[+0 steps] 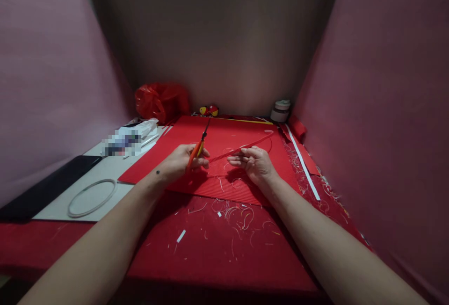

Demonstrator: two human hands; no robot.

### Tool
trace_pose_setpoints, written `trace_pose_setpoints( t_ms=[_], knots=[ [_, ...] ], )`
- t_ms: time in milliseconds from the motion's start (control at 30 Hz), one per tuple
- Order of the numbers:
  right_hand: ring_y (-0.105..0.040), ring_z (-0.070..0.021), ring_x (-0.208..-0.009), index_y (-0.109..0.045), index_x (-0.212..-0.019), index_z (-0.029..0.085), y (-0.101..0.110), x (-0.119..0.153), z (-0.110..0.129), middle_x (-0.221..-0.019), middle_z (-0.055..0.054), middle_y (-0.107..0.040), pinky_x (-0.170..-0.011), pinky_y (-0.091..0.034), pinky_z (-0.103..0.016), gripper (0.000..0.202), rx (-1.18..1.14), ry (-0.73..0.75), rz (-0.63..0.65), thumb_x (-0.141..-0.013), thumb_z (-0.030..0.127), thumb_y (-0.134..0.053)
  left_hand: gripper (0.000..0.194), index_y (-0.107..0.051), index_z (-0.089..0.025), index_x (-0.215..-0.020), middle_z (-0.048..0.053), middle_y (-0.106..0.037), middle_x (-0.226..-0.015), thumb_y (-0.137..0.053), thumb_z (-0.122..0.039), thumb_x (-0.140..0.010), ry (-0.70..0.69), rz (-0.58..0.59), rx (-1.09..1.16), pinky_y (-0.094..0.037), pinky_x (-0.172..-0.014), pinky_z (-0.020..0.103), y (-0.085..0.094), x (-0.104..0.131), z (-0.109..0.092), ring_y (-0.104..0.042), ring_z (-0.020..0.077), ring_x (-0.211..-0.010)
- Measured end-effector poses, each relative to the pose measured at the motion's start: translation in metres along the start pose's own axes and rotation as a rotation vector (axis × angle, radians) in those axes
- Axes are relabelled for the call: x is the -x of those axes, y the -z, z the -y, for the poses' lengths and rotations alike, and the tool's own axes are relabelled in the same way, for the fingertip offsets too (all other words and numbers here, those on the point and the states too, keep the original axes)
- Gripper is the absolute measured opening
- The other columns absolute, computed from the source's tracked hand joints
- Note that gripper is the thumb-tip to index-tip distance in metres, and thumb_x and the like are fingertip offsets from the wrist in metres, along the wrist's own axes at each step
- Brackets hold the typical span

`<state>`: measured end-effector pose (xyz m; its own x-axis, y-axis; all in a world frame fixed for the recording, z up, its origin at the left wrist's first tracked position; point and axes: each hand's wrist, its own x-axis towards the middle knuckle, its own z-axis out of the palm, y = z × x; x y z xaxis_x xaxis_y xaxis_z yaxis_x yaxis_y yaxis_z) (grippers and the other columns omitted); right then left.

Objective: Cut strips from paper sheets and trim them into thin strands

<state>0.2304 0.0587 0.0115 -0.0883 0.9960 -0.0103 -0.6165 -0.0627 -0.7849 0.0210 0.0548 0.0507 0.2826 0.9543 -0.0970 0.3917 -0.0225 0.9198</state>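
Note:
In my left hand is a pair of orange-handled scissors, blades pointing away from me. A narrow ridged red strip runs from the left fingertips up to the right, its far end curling over. My right hand pinches this strip along its length between thumb and fingers. Whether the left fingertips also grip the strip's near end, I cannot tell. Beneath both hands lies a large red corrugated sheet, with a few pale thread-like scraps on it.
Loose curly scraps litter the red tablecloth. At left, a wire ring rests on a pale board beside a black panel. A red plastic bag, a lidded container and a white strip lie farther off.

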Motion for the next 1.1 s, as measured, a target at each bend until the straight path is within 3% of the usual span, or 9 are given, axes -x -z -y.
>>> trace_pose_setpoints(
  t_ms=[167,333,467,633,800,967,1100],
  knots=[
    [-0.069,-0.0244,-0.060,-0.052,-0.069,0.017,-0.002,0.003,-0.004,-0.061,-0.004,-0.066,-0.061,-0.055,-0.036,0.013,0.032,-0.012,0.068,-0.062,0.012,-0.062,0.027,-0.056,-0.014,-0.088,0.003,-0.063,-0.069,-0.065,-0.027,-0.066,-0.044,-0.054,-0.030,-0.039,-0.048,0.021,-0.004,0.004,-0.008,-0.048,0.0070,-0.051],
    [-0.069,-0.0220,-0.060,-0.059,-0.072,0.013,-0.006,0.007,-0.010,-0.065,-0.009,-0.069,-0.062,-0.056,-0.033,0.009,0.095,-0.074,0.167,-0.065,0.015,-0.065,0.028,-0.055,-0.014,-0.089,0.003,-0.064,-0.071,-0.065,-0.027,-0.066,-0.048,-0.043,-0.029,-0.041,-0.051,0.022,-0.011,0.004,-0.009,-0.051,0.0083,-0.055],
    [-0.068,-0.0212,-0.058,-0.059,-0.066,0.012,-0.007,0.007,-0.011,-0.062,-0.009,-0.069,-0.058,-0.057,-0.030,0.009,0.100,-0.073,0.156,-0.064,0.015,-0.067,0.029,-0.056,-0.013,-0.090,0.006,-0.064,-0.077,-0.063,-0.028,-0.067,-0.074,-0.008,-0.044,-0.043,-0.054,0.024,-0.011,0.006,-0.010,-0.055,0.0108,-0.060],
    [-0.068,-0.0199,-0.056,-0.058,-0.066,0.013,-0.006,0.007,-0.008,-0.059,-0.008,-0.068,-0.056,-0.056,-0.028,0.009,0.087,-0.048,0.130,-0.065,0.014,-0.067,0.023,-0.057,-0.013,-0.089,0.003,-0.062,-0.072,-0.055,-0.019,-0.067,-0.101,-0.045,-0.007,-0.038,-0.046,0.021,-0.002,0.005,-0.003,-0.048,0.0079,-0.052],
    [-0.068,-0.0197,-0.056,-0.060,-0.069,0.012,-0.007,0.008,-0.006,-0.061,-0.008,-0.067,-0.056,-0.056,-0.029,0.003,0.092,-0.051,0.111,-0.068,0.011,-0.063,0.022,-0.059,-0.014,-0.090,0.003,-0.063,-0.074,-0.058,-0.022,-0.070,-0.141,-0.047,0.038,-0.034,-0.045,0.021,0.004,0.002,0.006,-0.044,0.0066,-0.050],
    [-0.068,-0.0203,-0.055,-0.059,-0.067,0.013,-0.006,0.005,-0.007,-0.059,-0.007,-0.067,-0.054,-0.056,-0.028,0.004,0.075,-0.064,0.099,-0.066,0.010,-0.062,0.028,-0.059,-0.014,-0.090,0.003,-0.061,-0.075,-0.067,-0.027,-0.066,-0.109,-0.053,0.059,-0.041,-0.055,0.023,-0.003,0.003,0.002,-0.051,0.0087,-0.058],
    [-0.068,-0.0214,-0.056,-0.059,-0.069,0.012,-0.006,0.005,-0.008,-0.060,-0.009,-0.069,-0.056,-0.057,-0.030,0.006,0.066,-0.081,0.121,-0.065,0.011,-0.063,0.028,-0.058,-0.014,-0.089,0.000,-0.057,-0.071,-0.068,-0.024,-0.065,-0.082,-0.091,0.052,-0.039,-0.054,0.022,-0.010,0.005,-0.004,-0.049,0.0078,-0.058]
  ],
)
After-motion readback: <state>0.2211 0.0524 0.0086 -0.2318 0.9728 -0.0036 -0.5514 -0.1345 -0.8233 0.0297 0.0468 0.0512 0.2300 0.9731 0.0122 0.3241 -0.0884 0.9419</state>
